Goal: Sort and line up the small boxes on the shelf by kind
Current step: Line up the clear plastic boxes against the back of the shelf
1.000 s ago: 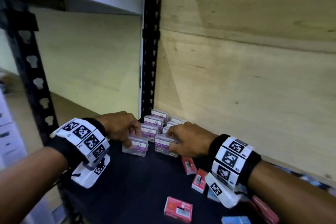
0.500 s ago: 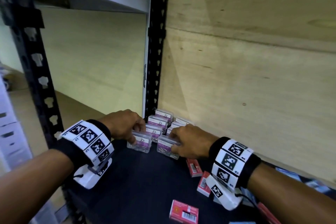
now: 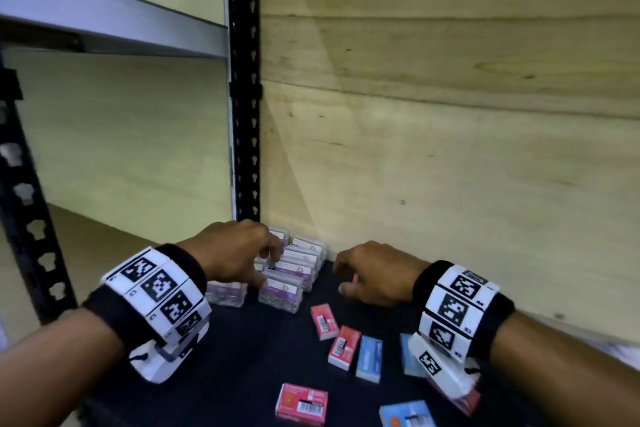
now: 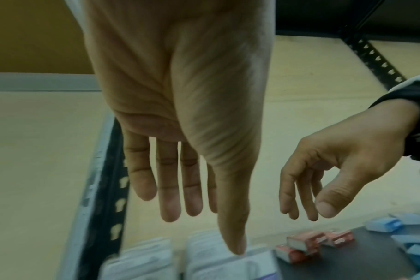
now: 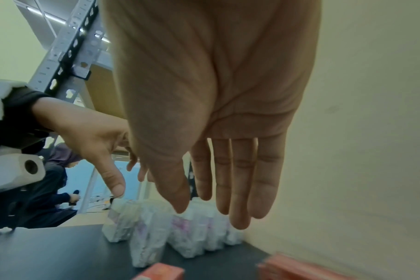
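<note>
Head camera looks down from above; 2 wrist cameras peer closely along palms, sharing the shelf (image 3: 214, 374) corner.

Showing smooth pale wood grain with small knots on the back panel (image 3: 450, 135). Looking like matt black painted metal on the punched upright (image 3: 244, 80), and dull grey metal on the upper shelf edge (image 3: 114, 24). Appearing matt and dark on the shelf surface (image 3: 242, 367). Gleaming as clear glossy plastic on the purple-labelled boxes (image 3: 281, 293); looking like printed card on the red boxes (image 3: 302, 404) and blue boxes (image 3: 370, 359).
</note>
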